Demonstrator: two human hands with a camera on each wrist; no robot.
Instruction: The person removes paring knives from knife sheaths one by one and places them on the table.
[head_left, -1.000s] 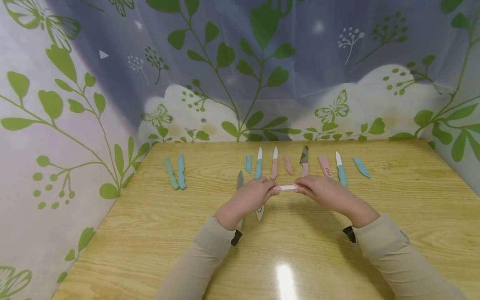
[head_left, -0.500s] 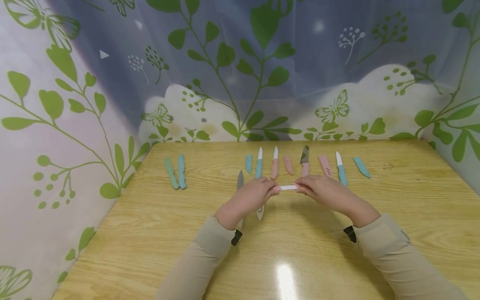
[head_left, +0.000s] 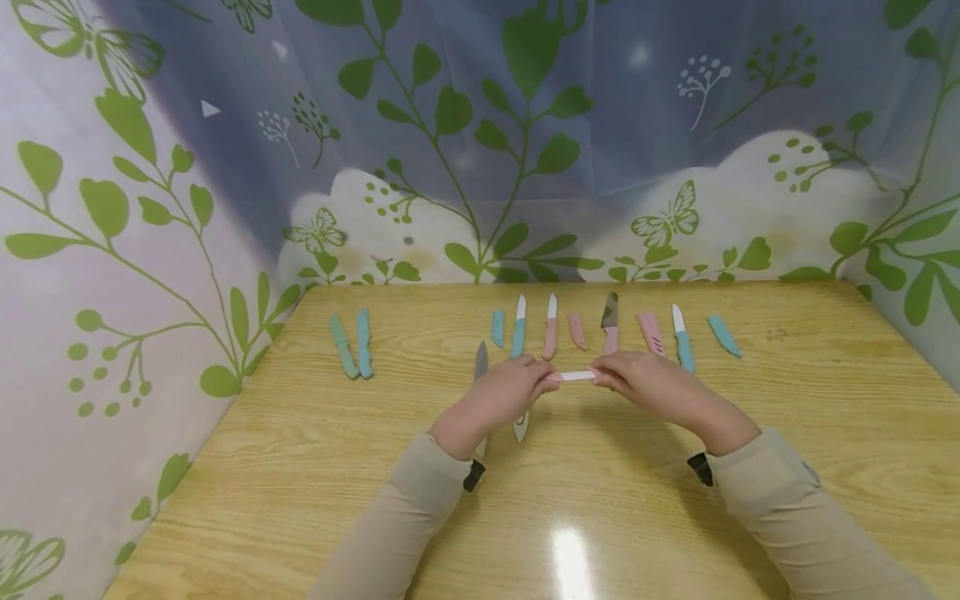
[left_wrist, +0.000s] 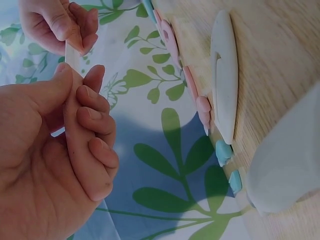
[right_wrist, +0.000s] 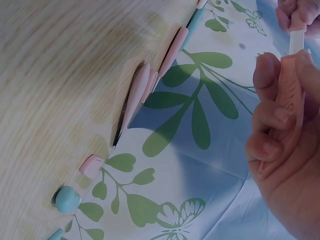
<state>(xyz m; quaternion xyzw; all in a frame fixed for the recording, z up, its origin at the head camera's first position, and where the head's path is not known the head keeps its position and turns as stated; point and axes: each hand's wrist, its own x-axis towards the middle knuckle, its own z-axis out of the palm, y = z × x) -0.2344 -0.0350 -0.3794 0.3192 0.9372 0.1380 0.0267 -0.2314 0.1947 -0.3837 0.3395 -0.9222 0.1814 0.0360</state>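
Note:
In the head view my left hand and right hand meet over the table's middle, a white blade bridging them. Curled left fingers grip the smooth pink handle of this small knife. My right hand pinches and wraps its pink sheath, which has raised marks. Part of the blade shows between handle and sheath. Below the left hand lies a white, pointed oblong piece; its kind is unclear. A grey-bladed knife is partly hidden by the left hand and wrist.
Along the back lie a blue sheath, blue knife, pink knife, pink sheath, dark-bladed knife, wider pink sheath, another blue knife and blue sheath. Green and blue sheathed knives lie left.

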